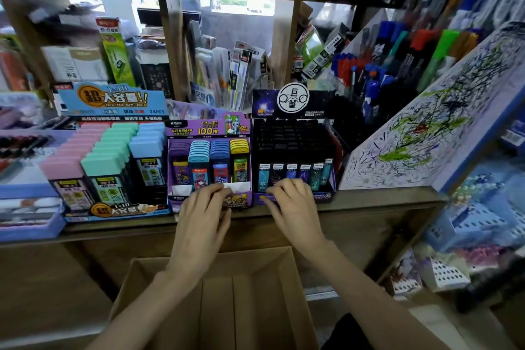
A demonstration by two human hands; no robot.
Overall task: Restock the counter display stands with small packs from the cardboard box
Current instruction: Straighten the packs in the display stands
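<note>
Three display stands sit side by side on the wooden counter (377, 199). The blue stand (113, 101) holds pink, mint and blue-capped packs (109, 162). My left hand (203, 207) grips the front wall of the purple stand (208, 130), fingers over its lip, thumb below; its rows hold purple, blue and yellow packs (199, 150). On the front lip of the dark stand (295, 106) my right hand (294, 204) curls its fingers, just below a row of black-topped packs (292, 170). The open cardboard box (255, 278) lies under my forearms, showing bare cardboard inside.
A slanted pen-test board (431, 133) covered in scribbles leans at the right of the dark stand. Racks of pens (377, 65) and packaged stationery (238, 77) rise behind the stands. Blue perforated baskets (480, 224) sit low on the right; purple trays (25, 207) on the left.
</note>
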